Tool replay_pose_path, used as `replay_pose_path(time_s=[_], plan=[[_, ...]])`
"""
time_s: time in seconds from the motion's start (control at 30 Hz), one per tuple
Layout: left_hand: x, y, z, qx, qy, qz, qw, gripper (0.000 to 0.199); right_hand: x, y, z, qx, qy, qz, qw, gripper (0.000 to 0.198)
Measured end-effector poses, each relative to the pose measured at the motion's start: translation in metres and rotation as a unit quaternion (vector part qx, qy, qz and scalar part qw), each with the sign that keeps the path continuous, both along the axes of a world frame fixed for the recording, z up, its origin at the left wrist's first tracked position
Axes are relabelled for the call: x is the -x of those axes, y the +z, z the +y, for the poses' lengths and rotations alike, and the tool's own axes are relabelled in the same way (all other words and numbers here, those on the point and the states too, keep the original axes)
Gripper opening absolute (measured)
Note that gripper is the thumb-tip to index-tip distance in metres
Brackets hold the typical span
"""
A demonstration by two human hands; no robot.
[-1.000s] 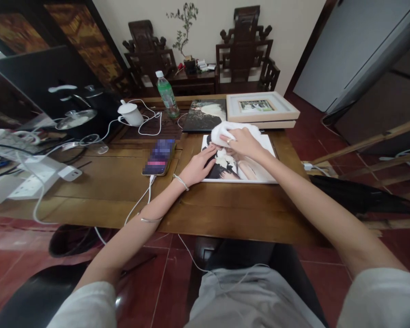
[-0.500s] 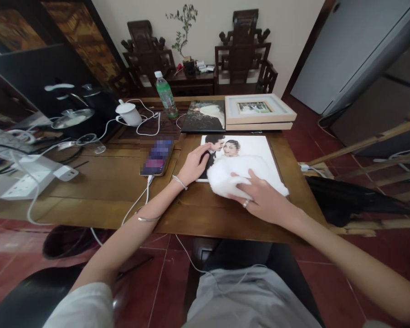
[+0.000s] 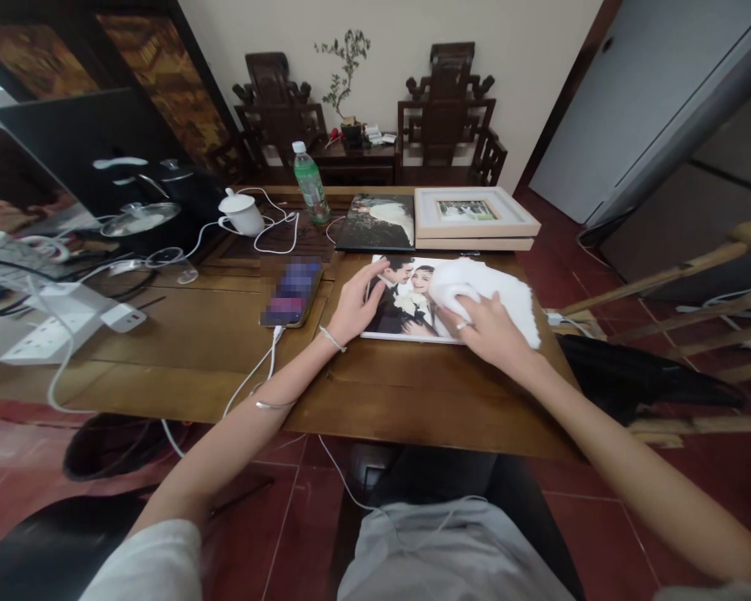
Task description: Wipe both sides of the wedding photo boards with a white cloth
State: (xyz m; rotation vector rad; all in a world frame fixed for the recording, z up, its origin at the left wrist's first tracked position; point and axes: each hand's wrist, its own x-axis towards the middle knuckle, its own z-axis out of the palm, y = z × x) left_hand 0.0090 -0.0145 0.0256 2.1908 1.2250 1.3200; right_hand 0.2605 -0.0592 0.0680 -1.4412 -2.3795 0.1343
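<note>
Wedding photo point(image 3: 408, 304) being wiped, mid-frame.
White cloth point(image 3: 510, 294) being gripped by right hand point(image 3: 491, 328); photo best being steadied lightly by unclenched left hand point(image 3: 354, 304).

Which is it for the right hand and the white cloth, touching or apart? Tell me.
Touching: the head view shows the right hand directly on the white cloth, with bunched folds against it.

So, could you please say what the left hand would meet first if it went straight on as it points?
Past the photo it seems to touch, the left hand would probably first meet the dark picture behind, though depth is unclear.
</note>
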Motion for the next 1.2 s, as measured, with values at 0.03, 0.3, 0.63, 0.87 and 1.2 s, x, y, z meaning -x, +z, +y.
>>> replay_pose_path(time_s=[0.03,0.3,0.63,0.87,1.2], plan=[[0.000,0.001,-0.001,0.004,0.003,-0.029,1.000,0.044,0.014,-0.001,0.004,0.008,0.020,-0.012,1.000,0.039],[0.005,0.008,-0.008,-0.027,0.082,-0.098,0.991,0.063,0.091,0.014,0.002,0.014,0.156,-0.056,0.986,0.049],[0.000,0.021,-0.015,-0.063,-0.014,-0.342,0.937,0.052,0.078,0.007,-0.019,-0.182,0.135,-0.092,0.970,0.033],[-0.009,0.015,-0.012,0.133,-0.041,-0.382,0.914,0.039,0.040,0.031,-0.005,-0.274,0.103,0.096,0.951,0.025],[-0.014,0.009,-0.015,0.577,-0.299,-0.303,0.697,0.031,0.018,0.060,0.020,-0.277,-0.073,0.690,0.664,0.040]])
